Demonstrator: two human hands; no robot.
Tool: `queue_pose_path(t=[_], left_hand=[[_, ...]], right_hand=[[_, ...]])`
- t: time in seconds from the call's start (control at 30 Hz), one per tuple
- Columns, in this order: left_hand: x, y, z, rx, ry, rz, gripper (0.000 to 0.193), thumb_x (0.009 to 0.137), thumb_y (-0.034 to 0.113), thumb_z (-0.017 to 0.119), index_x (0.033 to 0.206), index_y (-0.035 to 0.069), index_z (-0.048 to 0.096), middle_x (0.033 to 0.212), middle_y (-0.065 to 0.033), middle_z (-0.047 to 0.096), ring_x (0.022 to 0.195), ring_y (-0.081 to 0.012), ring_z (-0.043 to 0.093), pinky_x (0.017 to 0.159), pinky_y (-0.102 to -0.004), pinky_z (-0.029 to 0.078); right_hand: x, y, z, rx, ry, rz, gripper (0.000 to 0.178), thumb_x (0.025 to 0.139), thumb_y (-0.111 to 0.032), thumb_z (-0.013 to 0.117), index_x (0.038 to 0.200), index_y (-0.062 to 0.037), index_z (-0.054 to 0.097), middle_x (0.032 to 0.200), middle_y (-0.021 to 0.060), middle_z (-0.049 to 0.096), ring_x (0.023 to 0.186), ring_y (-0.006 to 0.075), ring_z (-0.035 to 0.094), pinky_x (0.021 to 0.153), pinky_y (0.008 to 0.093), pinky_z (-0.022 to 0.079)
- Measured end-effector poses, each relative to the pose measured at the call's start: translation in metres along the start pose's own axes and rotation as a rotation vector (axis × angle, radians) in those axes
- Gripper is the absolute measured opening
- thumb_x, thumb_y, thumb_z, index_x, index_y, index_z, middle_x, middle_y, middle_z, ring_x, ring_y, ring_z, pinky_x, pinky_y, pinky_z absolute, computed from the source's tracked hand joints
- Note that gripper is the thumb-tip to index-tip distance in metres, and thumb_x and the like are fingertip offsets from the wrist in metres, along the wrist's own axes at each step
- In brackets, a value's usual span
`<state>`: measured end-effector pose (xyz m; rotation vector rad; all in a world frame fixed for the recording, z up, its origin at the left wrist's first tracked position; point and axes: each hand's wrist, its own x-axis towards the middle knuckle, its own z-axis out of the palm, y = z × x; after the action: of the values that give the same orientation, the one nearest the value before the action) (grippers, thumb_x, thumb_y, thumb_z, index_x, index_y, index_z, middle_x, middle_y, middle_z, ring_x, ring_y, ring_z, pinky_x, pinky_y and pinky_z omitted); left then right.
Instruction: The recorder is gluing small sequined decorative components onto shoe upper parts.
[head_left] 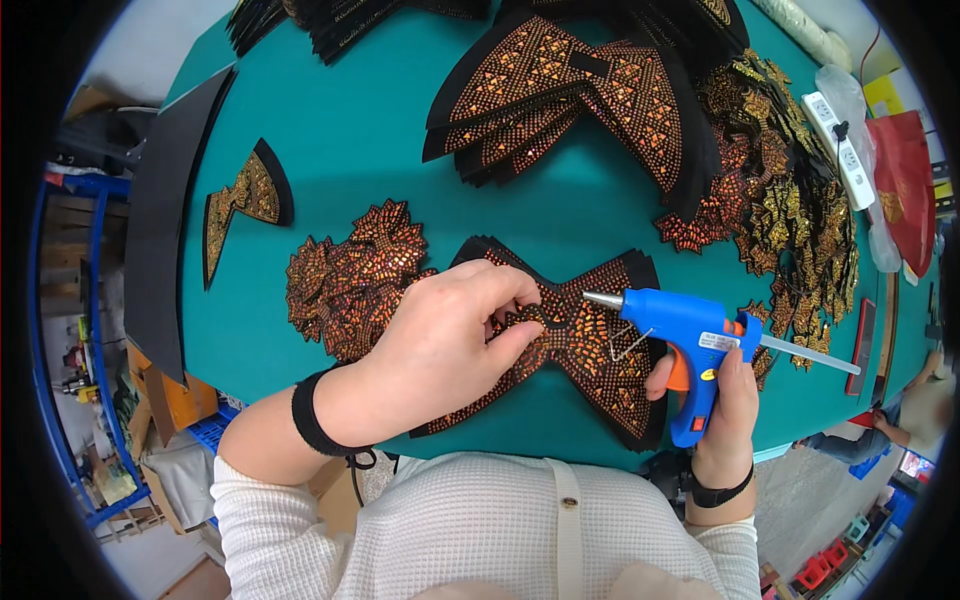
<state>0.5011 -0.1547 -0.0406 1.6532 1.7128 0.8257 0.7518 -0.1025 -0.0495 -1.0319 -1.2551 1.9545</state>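
Note:
My right hand [735, 400] grips a blue hot glue gun [675, 312] by its handle, with fingers near the orange trigger. A translucent glue stick [812, 353] juts from its back, and the metal nozzle points left over a bow. This large black bow [610, 385], studded with orange-copper stones, lies on a stack of similar ones before me. My left hand [445, 325] is closed in a pinch at the bow's middle, on a small studded piece mostly hidden by the fingers. Left of that hand is a pile of small studded pieces [355, 285] with jagged edges.
On the green table [350, 130] more large bows [560, 95] are stacked at the far side. Gold and copper pieces [790, 200] heap at the right, beside a white power strip [838, 150]. A small gold bow [245, 200] and a black board [170, 220] lie left.

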Motion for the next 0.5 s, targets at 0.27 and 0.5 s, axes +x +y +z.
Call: queue_pose_path(t=[0.27, 0.5], left_hand=[[0.0028, -0.0011, 0.0008, 0.029, 0.029, 0.038, 0.023, 0.070, 0.004, 0.073, 0.091, 0.004, 0.062, 0.073, -0.0041, 0.054, 0.052, -0.0085, 0.052, 0.047, -0.0210, 0.045], [0.0027, -0.0011, 0.0013, 0.073, 0.047, 0.055, 0.024, 0.070, 0.004, 0.073, 0.091, 0.004, 0.062, 0.073, -0.0046, 0.054, 0.051, -0.0087, 0.052, 0.046, -0.0209, 0.044]], right_hand=[[-0.0009, 0.0002, 0.0005, 0.020, 0.001, -0.001, 0.058, 0.094, -0.046, 0.037, 0.117, 0.0067, 0.047, 0.084, 0.0162, 0.064, 0.075, 0.0225, 0.062, 0.072, 0.0337, 0.051], [-0.0008, 0.0015, 0.0000, 0.027, -0.012, -0.007, 0.058, 0.094, -0.046, 0.038, 0.117, 0.0067, 0.047, 0.084, 0.0165, 0.063, 0.076, 0.0222, 0.062, 0.072, 0.0334, 0.050]])
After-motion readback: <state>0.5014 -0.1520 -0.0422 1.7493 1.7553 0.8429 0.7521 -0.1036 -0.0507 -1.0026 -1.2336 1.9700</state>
